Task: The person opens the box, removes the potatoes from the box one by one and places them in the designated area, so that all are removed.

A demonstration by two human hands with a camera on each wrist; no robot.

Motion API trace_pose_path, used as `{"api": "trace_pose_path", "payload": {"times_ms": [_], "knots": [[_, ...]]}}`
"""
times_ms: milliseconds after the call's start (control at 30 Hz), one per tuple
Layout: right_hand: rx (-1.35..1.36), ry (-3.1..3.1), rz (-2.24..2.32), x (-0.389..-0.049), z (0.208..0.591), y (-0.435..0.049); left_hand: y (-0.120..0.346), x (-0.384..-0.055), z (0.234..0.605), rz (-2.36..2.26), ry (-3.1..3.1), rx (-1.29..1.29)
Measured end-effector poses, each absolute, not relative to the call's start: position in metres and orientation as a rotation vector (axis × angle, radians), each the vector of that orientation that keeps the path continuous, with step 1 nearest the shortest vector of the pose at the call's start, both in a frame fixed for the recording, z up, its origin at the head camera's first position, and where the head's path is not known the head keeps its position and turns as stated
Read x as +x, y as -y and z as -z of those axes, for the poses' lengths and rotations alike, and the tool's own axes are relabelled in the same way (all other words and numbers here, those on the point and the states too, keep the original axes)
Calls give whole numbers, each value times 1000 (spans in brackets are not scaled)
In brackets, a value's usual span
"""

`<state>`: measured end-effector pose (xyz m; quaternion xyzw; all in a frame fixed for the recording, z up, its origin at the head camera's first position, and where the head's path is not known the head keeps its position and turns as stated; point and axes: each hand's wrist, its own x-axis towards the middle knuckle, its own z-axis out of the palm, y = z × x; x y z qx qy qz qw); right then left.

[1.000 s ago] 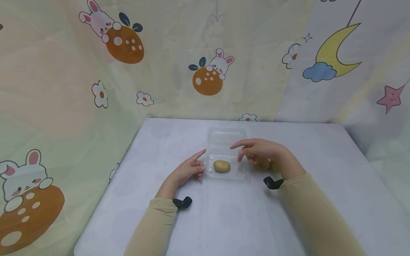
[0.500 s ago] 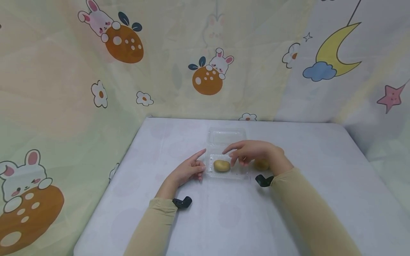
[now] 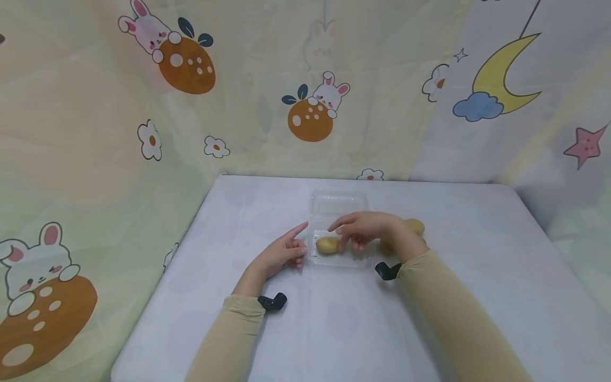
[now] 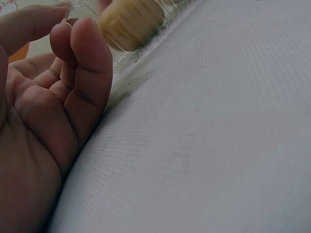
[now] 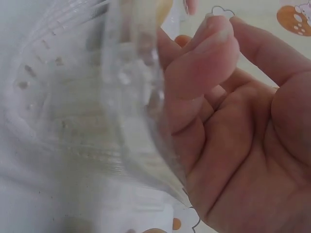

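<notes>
A clear plastic clamshell box [image 3: 348,261] lies opened on the table, its lid [image 3: 339,202] folded back. One potato [image 3: 326,245] sits in its base. At the box's left edge, my left hand [image 3: 281,253] pinches the rim between thumb and curled fingers, index finger pointing forward; the left wrist view shows these fingertips [image 4: 90,46] at the plastic. My right hand [image 3: 365,229] reaches over the right side of the base, index finger stretched out and another fingertip against the potato's right end. In the right wrist view its fingers [image 5: 204,63] are loosely bent beside the clear wall.
To the right of the box, partly behind my right forearm, are more potatoes [image 3: 415,227]. A pale cloth covers the table [image 3: 334,329]. Behind it hangs a printed fabric backdrop [image 3: 258,79]. Each wrist wears a small black camera [image 3: 273,302].
My right hand has moved left to the potato in the box, uncovering a potato behind the forearm. The potato in the box has shifted slightly left. My left hand has stayed in place.
</notes>
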<state>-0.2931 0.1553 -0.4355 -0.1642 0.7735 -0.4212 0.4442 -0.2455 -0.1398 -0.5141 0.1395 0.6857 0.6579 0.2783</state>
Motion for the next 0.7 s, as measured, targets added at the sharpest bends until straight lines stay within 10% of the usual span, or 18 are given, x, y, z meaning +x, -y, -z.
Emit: {"api": "trace_pose_path", "payload": {"times_ms": [700], "knots": [[-309,-1937,955,-300,439,-137,140,-247,515,-1761,-1843,359]]}}
